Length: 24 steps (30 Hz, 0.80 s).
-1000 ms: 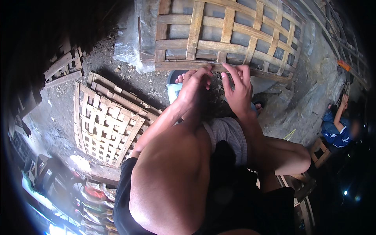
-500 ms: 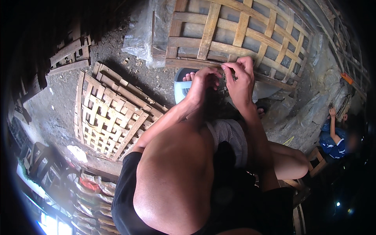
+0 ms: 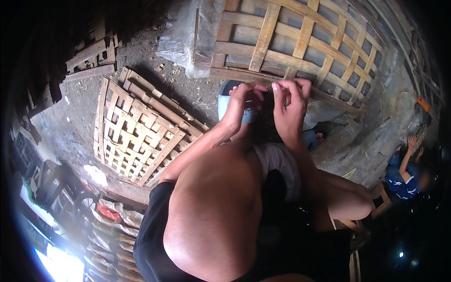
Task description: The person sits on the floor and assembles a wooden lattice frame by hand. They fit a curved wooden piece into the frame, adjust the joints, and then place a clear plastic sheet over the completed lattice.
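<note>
The left hand [image 3: 239, 104] and right hand [image 3: 291, 101] — two, both bare — are held apart, fingers curled (whether anything is pinched cannot be told), near one wooden lattice panel [image 3: 264, 40] seen just ahead.

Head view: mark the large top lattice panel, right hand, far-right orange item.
Lattice panel [image 3: 304, 36]: head view, on a slat near its middle.
Right hand [image 3: 290, 105]: head view, middle of the hand.
Orange item [image 3: 423, 104]: head view, its middle.

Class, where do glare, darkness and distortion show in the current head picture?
Head view: white glare burns out the lower left; shadow darkens the lower right; slats of the large woven panel curve, likely fisheye bending; left hand and right hand look fairly sharp.
</note>
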Each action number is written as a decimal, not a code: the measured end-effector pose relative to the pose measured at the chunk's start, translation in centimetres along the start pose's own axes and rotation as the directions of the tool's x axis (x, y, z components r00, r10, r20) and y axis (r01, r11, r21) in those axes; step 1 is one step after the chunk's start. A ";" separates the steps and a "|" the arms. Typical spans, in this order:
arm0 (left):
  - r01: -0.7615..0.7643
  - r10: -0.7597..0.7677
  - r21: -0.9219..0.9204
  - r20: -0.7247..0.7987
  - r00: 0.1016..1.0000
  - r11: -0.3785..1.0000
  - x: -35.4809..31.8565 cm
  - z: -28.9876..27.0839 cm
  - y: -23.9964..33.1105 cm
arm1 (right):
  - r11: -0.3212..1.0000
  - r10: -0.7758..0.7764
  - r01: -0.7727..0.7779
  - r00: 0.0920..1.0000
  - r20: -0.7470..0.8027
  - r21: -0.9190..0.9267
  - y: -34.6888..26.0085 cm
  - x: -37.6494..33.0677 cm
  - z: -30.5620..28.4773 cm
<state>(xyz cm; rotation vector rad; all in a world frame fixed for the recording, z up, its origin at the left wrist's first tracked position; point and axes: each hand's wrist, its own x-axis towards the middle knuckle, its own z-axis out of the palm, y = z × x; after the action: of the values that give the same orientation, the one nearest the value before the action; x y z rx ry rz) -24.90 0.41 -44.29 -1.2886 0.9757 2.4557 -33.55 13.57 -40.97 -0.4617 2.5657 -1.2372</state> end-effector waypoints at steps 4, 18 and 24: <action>-0.470 0.696 0.610 -0.196 0.691 0.639 -2.2 -2.9 1.8 | 0.989 0.072 -0.031 0.956 0.285 -0.148 4.5 -4.5 -2.9; -0.490 0.392 0.858 0.507 0.768 -0.152 0.0 -4.5 14.0 | 0.990 0.011 0.048 0.909 0.418 -0.131 5.3 -5.4 -2.4; -0.575 0.309 0.771 0.637 0.706 -0.276 1.4 -4.1 13.5 | 0.989 -0.002 0.061 0.920 0.392 -0.137 6.1 -5.5 -2.7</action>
<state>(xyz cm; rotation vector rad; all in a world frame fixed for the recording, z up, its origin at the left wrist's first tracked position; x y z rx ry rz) -29.18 -12.68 -40.81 0.0380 2.7835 1.0075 -30.52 21.26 -43.66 -0.7056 2.3167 -0.8597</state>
